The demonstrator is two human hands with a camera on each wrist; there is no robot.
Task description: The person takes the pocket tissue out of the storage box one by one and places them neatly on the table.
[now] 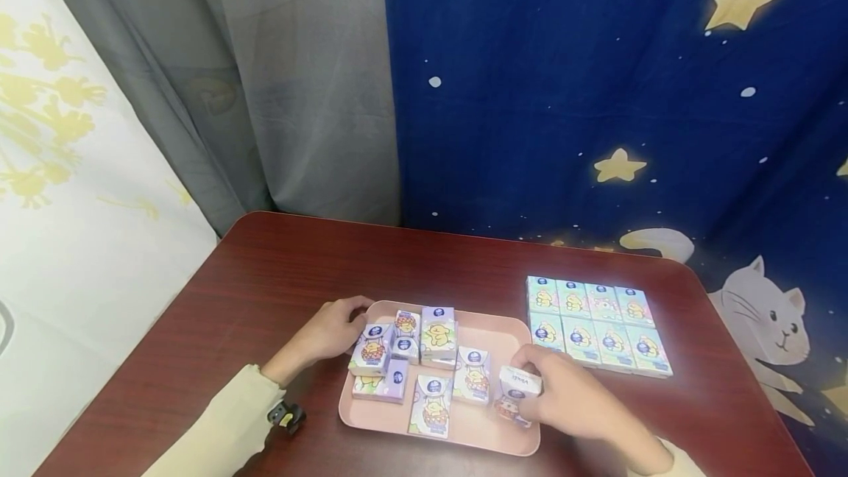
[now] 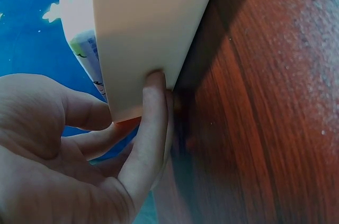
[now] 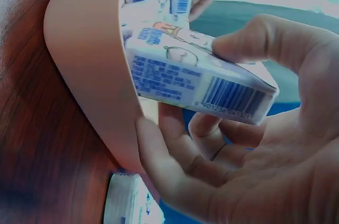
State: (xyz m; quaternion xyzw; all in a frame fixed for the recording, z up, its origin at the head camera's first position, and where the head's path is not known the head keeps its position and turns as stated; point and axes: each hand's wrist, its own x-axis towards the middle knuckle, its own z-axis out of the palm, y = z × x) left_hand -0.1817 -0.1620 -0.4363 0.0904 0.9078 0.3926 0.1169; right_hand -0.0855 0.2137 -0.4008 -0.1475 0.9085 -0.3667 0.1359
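Packs at frame right look finished; loose packs seemingly remain; right hand pinches one pack, left hand grips tray.

With our right hand we grip a cartoon-printed tissue packet at the right side of the pink tray; our left hand holds the left rim.

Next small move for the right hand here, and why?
I'd probably have the right hand lift the held pack clear of the tray, toward the eight packs in rows on the table. It's pinched at the tray's right end, nearest those rows, and the left hand holds the opposite end.
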